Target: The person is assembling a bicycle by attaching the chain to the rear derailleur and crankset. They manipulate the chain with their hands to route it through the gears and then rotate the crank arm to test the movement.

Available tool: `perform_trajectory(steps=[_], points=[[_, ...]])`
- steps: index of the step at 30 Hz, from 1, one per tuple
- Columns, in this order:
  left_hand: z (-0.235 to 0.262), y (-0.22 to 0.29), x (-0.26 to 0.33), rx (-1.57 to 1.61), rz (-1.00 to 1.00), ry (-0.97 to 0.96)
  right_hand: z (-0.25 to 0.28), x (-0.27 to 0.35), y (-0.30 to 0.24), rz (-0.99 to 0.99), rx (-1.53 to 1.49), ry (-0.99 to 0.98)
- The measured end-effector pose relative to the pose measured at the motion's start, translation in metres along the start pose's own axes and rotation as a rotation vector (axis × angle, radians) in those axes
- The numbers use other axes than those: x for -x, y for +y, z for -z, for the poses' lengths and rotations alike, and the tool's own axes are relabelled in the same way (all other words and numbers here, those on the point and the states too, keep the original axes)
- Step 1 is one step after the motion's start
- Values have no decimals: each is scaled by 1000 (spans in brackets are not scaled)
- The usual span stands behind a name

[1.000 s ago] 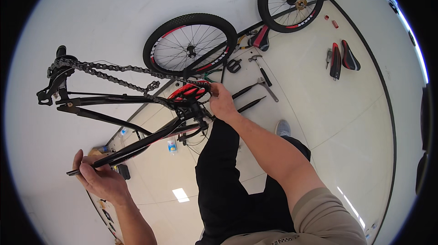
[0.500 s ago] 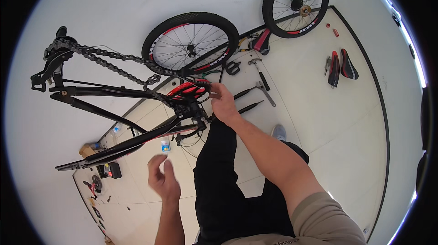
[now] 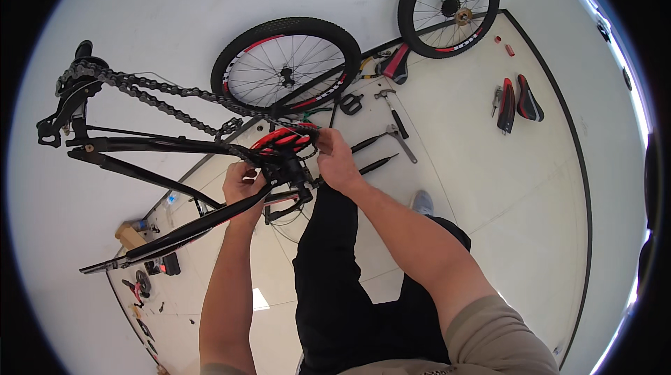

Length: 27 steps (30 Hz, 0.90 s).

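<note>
A black bicycle frame [image 3: 168, 144] with no wheels on it stretches across the left side. Its bicycle chain [image 3: 157, 87] droops in two runs from the rear derailleur end to the red chainring guard [image 3: 283, 140]. My right hand [image 3: 338, 160] is closed at the right edge of the chainring, its fingertips pinching the chain there. Below the chainring, my left hand [image 3: 240, 183] reaches up behind a frame tube, fingers curled close to the lower chain run. What lies between those fingers is hidden. The crank area [image 3: 290, 172] sits between both hands.
Two wheels [image 3: 222, 67] [image 3: 405, 4] lean against the wall. On the floor lie a pedal [image 3: 351, 103], a hammer [image 3: 395, 115], an adjustable wrench [image 3: 402, 144] and saddles [image 3: 529, 99]. A cardboard box [image 3: 130, 235] and small parts sit at far left.
My left hand has risen from open space below the frame to the chain beside the chainring, its fingers curling in. My right hand stays at the chainring. The whole view has shifted slightly.
</note>
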<state>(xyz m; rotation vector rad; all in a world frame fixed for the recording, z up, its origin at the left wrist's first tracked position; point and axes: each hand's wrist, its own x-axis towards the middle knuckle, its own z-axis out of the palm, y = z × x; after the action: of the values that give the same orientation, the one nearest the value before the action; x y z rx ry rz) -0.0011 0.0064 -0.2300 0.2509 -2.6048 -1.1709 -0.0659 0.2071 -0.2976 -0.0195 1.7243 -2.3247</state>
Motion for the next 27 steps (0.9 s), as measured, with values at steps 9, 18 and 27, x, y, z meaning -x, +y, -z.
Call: perform_trajectory(steps=[9, 18, 27], points=[[-17, 15, 4, -283, 38, 34, 4, -3, -2, -3, 0, 10], [-23, -21, 7, 116, -66, 20, 2, -1, -6, -49, -47, -6], [-10, -10, 20, 167, 147, 163, 4, -1, -6, -7, -57, 23]])
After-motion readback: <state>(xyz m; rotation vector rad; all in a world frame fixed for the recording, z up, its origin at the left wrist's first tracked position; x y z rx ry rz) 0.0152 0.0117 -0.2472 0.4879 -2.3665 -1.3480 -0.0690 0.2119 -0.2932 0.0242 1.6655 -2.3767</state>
